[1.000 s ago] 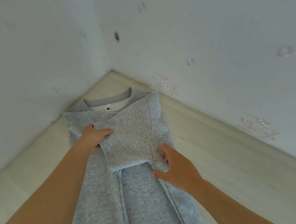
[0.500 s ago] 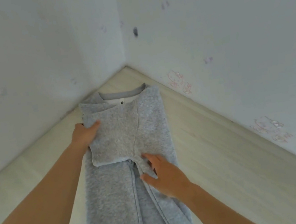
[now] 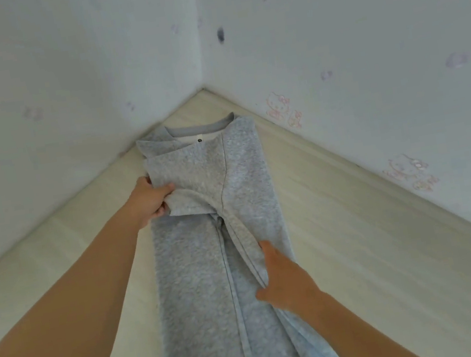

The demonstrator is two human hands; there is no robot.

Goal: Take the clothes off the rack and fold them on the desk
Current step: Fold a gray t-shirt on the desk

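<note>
A grey fleece sweatshirt [image 3: 196, 292] lies lengthwise on the pale wooden desk [image 3: 345, 238], its collar toward the wall corner and its sides folded inward into a long strip. My left hand [image 3: 151, 199] grips the left edge of the folded-over sleeve flap near the top. Lower down, my right hand [image 3: 283, 275] pinches a bunched strip of the sleeve fabric along the centre seam. The garment's bottom end runs out of the frame.
Two white walls with faint cartoon stickers [image 3: 282, 109] meet at the corner [image 3: 204, 89] just beyond the collar. Bare desk surface shows to the left [image 3: 56, 262] and right of the garment.
My right hand has drawn the sleeve strip down toward me and now pinches it. The left hand's fingers have curled round the flap's edge, and the flap has bunched toward the centre.
</note>
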